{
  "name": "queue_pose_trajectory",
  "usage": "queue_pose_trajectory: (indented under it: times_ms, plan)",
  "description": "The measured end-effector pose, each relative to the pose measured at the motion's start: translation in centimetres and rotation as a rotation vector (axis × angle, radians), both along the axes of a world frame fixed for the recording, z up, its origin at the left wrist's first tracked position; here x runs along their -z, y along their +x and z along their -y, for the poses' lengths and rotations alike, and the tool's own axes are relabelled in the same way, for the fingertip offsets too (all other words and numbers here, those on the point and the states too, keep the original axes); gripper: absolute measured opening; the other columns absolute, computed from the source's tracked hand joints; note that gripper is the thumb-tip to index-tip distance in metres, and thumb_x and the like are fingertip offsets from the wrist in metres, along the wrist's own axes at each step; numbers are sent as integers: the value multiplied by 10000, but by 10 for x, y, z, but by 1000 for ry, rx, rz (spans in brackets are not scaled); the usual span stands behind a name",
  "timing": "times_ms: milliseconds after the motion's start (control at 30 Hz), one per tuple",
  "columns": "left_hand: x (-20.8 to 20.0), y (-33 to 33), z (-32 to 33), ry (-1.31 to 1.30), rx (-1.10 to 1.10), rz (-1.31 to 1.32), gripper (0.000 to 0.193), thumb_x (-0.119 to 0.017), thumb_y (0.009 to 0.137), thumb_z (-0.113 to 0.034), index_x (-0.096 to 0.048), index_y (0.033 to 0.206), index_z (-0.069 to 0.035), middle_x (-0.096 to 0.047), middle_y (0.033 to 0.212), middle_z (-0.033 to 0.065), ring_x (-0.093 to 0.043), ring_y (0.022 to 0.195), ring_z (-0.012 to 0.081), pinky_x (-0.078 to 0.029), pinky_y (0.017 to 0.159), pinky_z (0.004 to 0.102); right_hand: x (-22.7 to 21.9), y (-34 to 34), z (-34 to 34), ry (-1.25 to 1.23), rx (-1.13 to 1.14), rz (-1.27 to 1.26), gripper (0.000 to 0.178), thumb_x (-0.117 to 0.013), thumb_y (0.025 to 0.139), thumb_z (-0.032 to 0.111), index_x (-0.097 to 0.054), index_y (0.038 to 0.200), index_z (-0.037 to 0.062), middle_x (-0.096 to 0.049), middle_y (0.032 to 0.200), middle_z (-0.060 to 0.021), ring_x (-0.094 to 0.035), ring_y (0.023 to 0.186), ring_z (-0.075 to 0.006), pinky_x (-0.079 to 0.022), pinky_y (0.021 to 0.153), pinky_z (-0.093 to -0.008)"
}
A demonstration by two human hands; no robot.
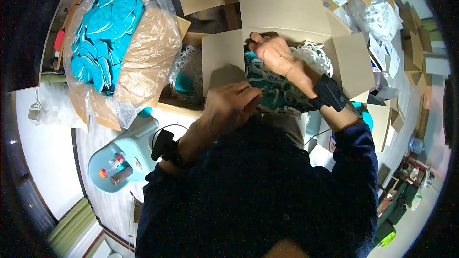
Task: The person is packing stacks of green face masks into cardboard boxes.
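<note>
An open cardboard box stands in front of me with its flaps spread. Inside lie teal fabric pieces among white shredded paper strips. My right hand reaches over the contents to the box's far left inner corner, fingers extended and partly hidden; I make out nothing held in it. My left hand is closed, its fingers curled together at the near left edge of the box. Whatever those fingers hold, if anything, is hidden. Both wrists wear black bands.
A clear plastic bag at the left holds a large pile of teal pieces. Between it and the box sits another carton with paper strips. A pale blue stool carries bottles. Cartons and plastic wrap lie at the right.
</note>
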State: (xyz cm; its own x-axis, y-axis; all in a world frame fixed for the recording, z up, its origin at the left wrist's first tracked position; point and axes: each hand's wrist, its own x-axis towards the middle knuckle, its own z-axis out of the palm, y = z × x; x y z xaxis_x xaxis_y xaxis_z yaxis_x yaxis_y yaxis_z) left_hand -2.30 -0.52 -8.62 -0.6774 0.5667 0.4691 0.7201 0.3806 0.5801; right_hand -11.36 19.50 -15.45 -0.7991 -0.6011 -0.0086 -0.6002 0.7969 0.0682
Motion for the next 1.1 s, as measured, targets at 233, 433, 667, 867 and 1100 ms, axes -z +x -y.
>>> queue_pose_trajectory:
  times_ms: [233, 433, 667, 867, 1100]
  plan:
    - [2, 7, -1, 39, -90, -2, 140, -731, 754, -89, -642, 862, -86, -620, 761, 76, -624, 619, 254, -501, 527, 335, -68, 30, -37, -352, 198, 81, 260, -645, 725, 65, -600, 981, 81, -640, 1027, -143, -615, 809, -386, -509, 705, -430]
    - [-29, 1, -21, 174, -268, 174, 278, -781, 707, -116, -640, 942, -73, -626, 866, 96, -612, 722, 270, -500, 624, 338, -130, 80, -61, -800, 377, 103, 229, -695, 773, 119, -627, 988, 80, -657, 885, -132, -619, 636, -338, -489, 580, -390]
    - [-50, -24, -59, 31, -148, -119, 287, -727, 745, -220, -641, 977, -74, -626, 951, 106, -590, 871, 339, -453, 817, 420, -152, 102, -64, -787, 184, -140, 190, -715, 781, 68, -647, 955, 31, -657, 840, -104, -610, 604, -193, -477, 571, -288]
    - [-82, -31, -49, 44, -244, -40, 186, -718, 778, -163, -654, 890, -29, -628, 790, 148, -596, 765, 326, -475, 722, 350, -127, 103, -110, -719, 480, -85, 256, -681, 755, 39, -666, 1009, 67, -672, 925, -139, -636, 789, -305, -504, 682, -379]
    - [-93, -37, -60, 621, -5, 513, 225, -733, 806, -185, -683, 937, -9, -679, 846, 6, -586, 752, 81, -472, 686, 280, -142, 116, -107, -1536, 413, 318, 285, -623, 883, 95, -620, 1156, 14, -678, 1028, -61, -633, 931, -153, -523, 783, -330]
